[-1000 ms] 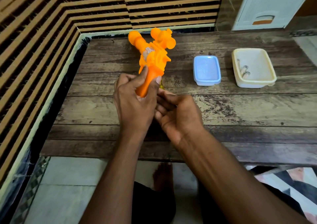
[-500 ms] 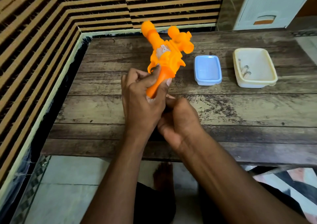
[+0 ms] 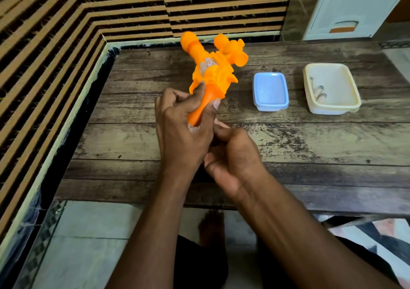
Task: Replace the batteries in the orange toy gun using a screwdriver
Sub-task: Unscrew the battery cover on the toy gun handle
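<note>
I have the bright orange moulded-plastic toy gun point(image 3: 213, 71) up off the dark, worn wood-plank table point(image 3: 310, 142), in the left half of my view. My left hand point(image 3: 182, 133) grips it by the smooth handle, fingers point(image 3: 175, 96) curled round the far side and the thumb laid across the near side, so they are clamped on the handle. The body of the toy tilts away from me and a little to the right, its two knobbed ends pointing towards the striped wall at the back edge of the table.

My right hand point(image 3: 233, 162) sits just beside and below the left, touching it near the butt of the handle. Its fingers are curled inward, but the left hand and its own knuckles hide what they close on, so I cannot tell whether they hold anything.

To the right of the toy, well apart from both hands, a small pale blue rectangular plastic tub point(image 3: 270, 91) stands on the table. Further right is a cream rectangular plastic tub point(image 3: 332, 89) with a few small pale cylindrical pieces point(image 3: 319, 91) lying against its left wall; they are too small to name.
</note>
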Motion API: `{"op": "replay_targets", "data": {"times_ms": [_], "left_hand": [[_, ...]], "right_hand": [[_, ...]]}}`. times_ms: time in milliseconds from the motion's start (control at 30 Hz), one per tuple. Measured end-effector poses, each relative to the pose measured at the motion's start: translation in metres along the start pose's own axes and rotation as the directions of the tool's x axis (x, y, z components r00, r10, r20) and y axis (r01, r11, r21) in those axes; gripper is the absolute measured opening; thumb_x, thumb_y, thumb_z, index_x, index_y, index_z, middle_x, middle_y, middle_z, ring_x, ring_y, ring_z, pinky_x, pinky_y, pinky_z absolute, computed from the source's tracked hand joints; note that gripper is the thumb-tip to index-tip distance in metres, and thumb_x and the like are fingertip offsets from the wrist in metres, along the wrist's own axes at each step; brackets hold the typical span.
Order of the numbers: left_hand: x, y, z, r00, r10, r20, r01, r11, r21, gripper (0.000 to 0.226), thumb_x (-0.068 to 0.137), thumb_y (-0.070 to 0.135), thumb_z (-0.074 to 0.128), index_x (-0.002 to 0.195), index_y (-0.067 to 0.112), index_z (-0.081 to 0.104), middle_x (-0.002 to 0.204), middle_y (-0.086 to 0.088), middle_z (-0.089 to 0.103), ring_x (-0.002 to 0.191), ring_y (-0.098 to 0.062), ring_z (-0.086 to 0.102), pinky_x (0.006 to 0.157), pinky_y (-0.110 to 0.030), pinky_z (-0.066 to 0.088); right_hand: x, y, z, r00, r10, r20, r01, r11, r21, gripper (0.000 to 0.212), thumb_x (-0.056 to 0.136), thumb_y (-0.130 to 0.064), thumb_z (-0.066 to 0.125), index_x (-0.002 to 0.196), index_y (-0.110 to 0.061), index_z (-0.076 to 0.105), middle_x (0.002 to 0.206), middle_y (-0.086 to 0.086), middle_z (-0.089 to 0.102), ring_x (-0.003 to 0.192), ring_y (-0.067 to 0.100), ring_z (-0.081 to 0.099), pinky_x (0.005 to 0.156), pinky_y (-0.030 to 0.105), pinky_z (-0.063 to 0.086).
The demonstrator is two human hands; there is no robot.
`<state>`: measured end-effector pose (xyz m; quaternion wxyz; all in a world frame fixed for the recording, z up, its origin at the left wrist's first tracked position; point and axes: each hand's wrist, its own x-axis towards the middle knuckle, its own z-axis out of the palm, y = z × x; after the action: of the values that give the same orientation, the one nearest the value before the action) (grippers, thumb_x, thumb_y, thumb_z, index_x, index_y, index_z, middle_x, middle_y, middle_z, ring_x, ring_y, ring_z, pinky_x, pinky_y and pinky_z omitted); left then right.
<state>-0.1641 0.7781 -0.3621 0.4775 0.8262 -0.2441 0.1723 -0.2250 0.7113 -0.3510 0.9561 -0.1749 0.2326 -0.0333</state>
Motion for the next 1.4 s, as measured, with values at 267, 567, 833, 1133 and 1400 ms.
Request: {"op": "replay_targets", "data": {"times_ms": [267, 567, 833, 1133, 1400], "left_hand": [[-0.001, 0.003, -0.001, 1.000, -0.005, -0.022, 0.003, 0.998, -0.070, 0.042, 0.091, 0.036, 0.075, 0.129, 0.017, 0.072, 0.099, -0.002, 0.054, 0.099, -0.028, 0.060, 0.082, -0.050, 0.055], [0.002, 0.006, -0.008, 0.985, -0.170, -0.028, 0.156, 0.951, -0.266, 0.040, 0.095, 0.029, 0.074, 0.132, 0.012, 0.069, 0.108, -0.014, 0.065, 0.094, -0.009, 0.067, 0.079, -0.016, 0.053], [0.004, 0.005, -0.012, 0.902, -0.430, -0.049, 0.337, 0.769, -0.543, 0.038, 0.102, 0.037, 0.060, 0.127, 0.009, 0.067, 0.112, 0.000, 0.074, 0.103, -0.012, 0.068, 0.085, -0.030, 0.054], [-0.004, 0.002, -0.011, 0.702, -0.712, 0.027, 0.471, 0.435, -0.767, 0.015, 0.108, 0.021, 0.049, 0.107, 0.013, 0.061, 0.093, -0.003, 0.069, 0.082, -0.009, 0.063, 0.081, -0.031, 0.053], [-0.007, -0.002, -0.014, 0.549, -0.808, 0.215, 0.621, 0.222, -0.752, 0.028, 0.109, 0.010, 0.047, 0.133, 0.000, 0.055, 0.124, -0.020, 0.069, 0.114, -0.028, 0.068, 0.094, -0.041, 0.056]], "right_hand": [[0.004, -0.004, -0.004, 1.000, 0.020, 0.001, -0.020, 1.000, 0.023, 0.036, 0.106, -0.001, 0.038, 0.131, -0.001, 0.064, 0.104, 0.016, 0.073, 0.083, 0.022, 0.073, 0.071, 0.028, 0.064], [0.002, -0.005, -0.004, 1.000, 0.000, -0.013, -0.001, 0.999, -0.042, 0.037, 0.105, 0.001, 0.039, 0.130, 0.009, 0.065, 0.127, 0.029, 0.071, 0.111, 0.032, 0.074, 0.094, 0.036, 0.061], [-0.001, -0.002, -0.008, 0.928, -0.369, 0.056, 0.347, 0.798, -0.493, 0.024, 0.092, 0.009, 0.069, 0.109, -0.003, 0.079, 0.103, 0.014, 0.082, 0.098, 0.020, 0.077, 0.091, 0.032, 0.064], [0.011, -0.009, -0.012, 0.786, -0.554, 0.275, 0.494, 0.295, -0.818, 0.026, 0.085, 0.007, 0.078, 0.099, -0.013, 0.085, 0.087, -0.018, 0.080, 0.086, -0.002, 0.077, 0.081, 0.013, 0.057], [0.048, -0.029, -0.029, 0.606, -0.559, 0.565, 0.376, -0.425, -0.823, 0.025, 0.079, -0.002, 0.061, 0.094, -0.002, 0.081, 0.111, 0.019, 0.075, 0.096, 0.033, 0.074, 0.088, 0.023, 0.051]]}}
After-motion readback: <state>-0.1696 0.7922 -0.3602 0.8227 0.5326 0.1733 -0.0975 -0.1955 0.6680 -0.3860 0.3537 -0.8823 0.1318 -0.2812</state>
